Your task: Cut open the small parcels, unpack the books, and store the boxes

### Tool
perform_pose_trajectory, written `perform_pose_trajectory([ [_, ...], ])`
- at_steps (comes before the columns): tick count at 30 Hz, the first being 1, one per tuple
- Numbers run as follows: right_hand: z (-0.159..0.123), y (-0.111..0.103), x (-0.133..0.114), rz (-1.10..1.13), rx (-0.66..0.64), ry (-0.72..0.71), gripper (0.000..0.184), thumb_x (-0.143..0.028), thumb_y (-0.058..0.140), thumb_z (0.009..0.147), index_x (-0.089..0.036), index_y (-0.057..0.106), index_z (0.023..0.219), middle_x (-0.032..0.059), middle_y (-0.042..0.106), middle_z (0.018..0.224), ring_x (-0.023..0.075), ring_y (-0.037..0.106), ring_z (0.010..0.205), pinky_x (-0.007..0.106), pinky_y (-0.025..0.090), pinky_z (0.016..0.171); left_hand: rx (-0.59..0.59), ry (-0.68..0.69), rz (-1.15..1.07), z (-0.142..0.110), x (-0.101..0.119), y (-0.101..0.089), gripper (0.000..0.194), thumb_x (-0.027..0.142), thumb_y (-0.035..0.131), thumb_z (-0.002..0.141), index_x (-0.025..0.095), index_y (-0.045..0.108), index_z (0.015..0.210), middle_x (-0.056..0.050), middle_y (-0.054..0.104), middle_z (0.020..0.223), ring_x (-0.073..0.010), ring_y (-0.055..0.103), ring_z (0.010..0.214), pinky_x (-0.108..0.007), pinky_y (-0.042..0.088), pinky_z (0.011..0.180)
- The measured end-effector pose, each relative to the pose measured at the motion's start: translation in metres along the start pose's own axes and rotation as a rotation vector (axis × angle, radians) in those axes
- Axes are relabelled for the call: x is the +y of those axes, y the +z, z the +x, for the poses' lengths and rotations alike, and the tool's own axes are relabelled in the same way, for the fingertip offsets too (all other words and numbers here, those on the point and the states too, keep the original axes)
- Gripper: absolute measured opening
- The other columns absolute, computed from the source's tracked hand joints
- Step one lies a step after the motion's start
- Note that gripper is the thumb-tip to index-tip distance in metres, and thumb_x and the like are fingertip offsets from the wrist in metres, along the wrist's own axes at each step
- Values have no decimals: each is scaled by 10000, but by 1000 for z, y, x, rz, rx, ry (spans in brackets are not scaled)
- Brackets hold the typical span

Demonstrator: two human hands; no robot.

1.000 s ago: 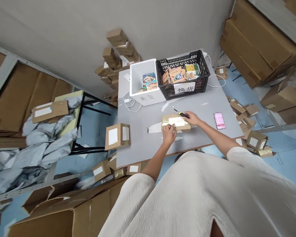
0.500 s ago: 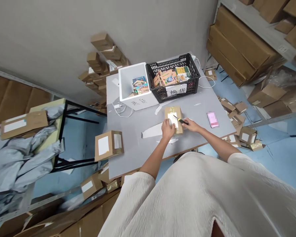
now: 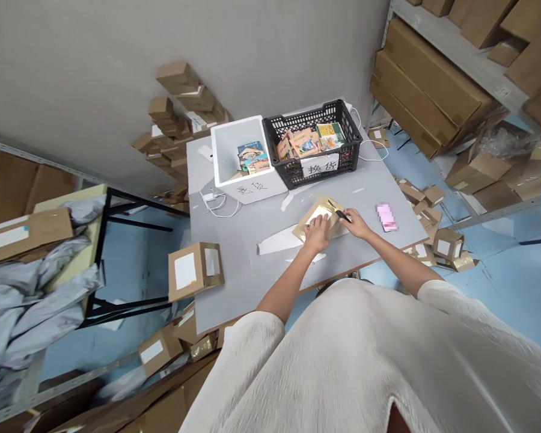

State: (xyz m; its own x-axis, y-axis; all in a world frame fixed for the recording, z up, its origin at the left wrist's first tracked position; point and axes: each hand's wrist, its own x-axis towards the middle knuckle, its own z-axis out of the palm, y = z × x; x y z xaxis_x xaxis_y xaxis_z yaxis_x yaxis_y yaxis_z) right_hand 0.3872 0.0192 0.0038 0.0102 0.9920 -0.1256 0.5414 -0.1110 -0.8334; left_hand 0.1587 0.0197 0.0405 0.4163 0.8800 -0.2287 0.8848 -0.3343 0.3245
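A small cardboard box [image 3: 301, 229] with a white label and clear tape lies turned at an angle on the grey table [image 3: 234, 276]. My left hand [image 3: 317, 233] rests on top of it, fingers spread over the label. In the grip of my right hand [image 3: 356, 225] is a black-and-yellow utility knife [image 3: 342, 214], its tip over the taped far part of the box. Whether the blade touches the tape I cannot tell. A strip of white paper or card [image 3: 277, 242] shows beside the box at the left.
Behind stand a white foam box [image 3: 247, 190] and a black crate [image 3: 293, 176], both holding books. A labelled carton [image 3: 186, 270] sits at the left table edge. A pink blurred item [image 3: 386, 216] lies at right. Cartons crowd the floor and shelves.
The box has turned clockwise on the table. My left hand has shifted from its near left edge onto the label. My right hand and the knife have moved slightly right and away from me.
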Motion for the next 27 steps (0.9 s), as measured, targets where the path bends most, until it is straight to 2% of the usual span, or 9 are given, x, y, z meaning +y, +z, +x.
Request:
perform_pose_trajectory([
  [2,-1,3,-1,6,36,10,370,-530,646,951,-232,669,1169,174,602,1502,332,506,1485,506,419,1243,-29,79,33,-5,-7,-5,1057,109,684,799,286,253,1748,-164,422,1729,-369,381,1588,-573,338,1255],
  [4,-2,6,-3,63,12,51,371,-532,632,957,-240,659,1185,140,670,1415,311,588,1387,491,467,1197,-31,104,62,-9,-9,-8,1034,83,655,809,276,262,1746,-168,458,1696,-353,399,1576,-559,311,1275],
  [7,-4,11,-3,156,-48,97,363,-537,641,948,-252,648,1174,62,750,1231,250,693,1135,424,552,1066,-5,97,88,-13,-4,-9,903,179,659,887,264,317,1718,-169,510,1626,-348,436,1539,-534,314,1276],
  [11,-4,5,1,197,-68,88,363,-535,671,940,-243,667,1156,48,763,1195,211,704,1005,359,581,954,10,112,104,-11,2,-6,768,286,680,942,246,407,1658,-170,546,1571,-355,475,1494,-520,332,1264],
  [14,-4,-12,6,157,-99,44,384,-558,653,965,-232,706,1160,66,773,1161,229,713,1011,350,584,923,-7,114,112,-5,0,-5,731,305,693,954,252,433,1636,-167,561,1562,-359,509,1466,-505,363,1242],
  [16,-5,-27,8,101,-142,10,388,-585,627,989,-225,732,1087,65,782,1064,246,722,1005,346,580,914,-28,111,120,0,-3,-4,731,333,719,951,252,445,1623,-165,578,1539,-362,540,1440,-498,368,1241],
  [18,-5,-41,10,74,-216,13,415,-609,587,1017,-218,723,992,56,782,975,224,726,889,323,577,849,-49,112,136,5,-4,-3,749,337,759,928,240,457,1606,-164,590,1510,-359,570,1411,-503,328,1279],
  [22,-3,-69,13,65,-278,68,375,-583,634,1011,-213,694,1028,45,772,896,159,669,664,267,532,662,-59,113,143,11,-4,-1,765,304,820,877,228,482,1560,-157,589,1477,-351,589,1394,-518,252,1336],
  [27,11,-101,16,-129,-418,5,325,-519,680,991,-215,765,1068,16,758,824,168,694,690,260,495,693,-34,102,114,9,-2,1,711,261,842,857,201,524,1490,-161,569,1449,-335,609,1363,-498,276,1341],
])
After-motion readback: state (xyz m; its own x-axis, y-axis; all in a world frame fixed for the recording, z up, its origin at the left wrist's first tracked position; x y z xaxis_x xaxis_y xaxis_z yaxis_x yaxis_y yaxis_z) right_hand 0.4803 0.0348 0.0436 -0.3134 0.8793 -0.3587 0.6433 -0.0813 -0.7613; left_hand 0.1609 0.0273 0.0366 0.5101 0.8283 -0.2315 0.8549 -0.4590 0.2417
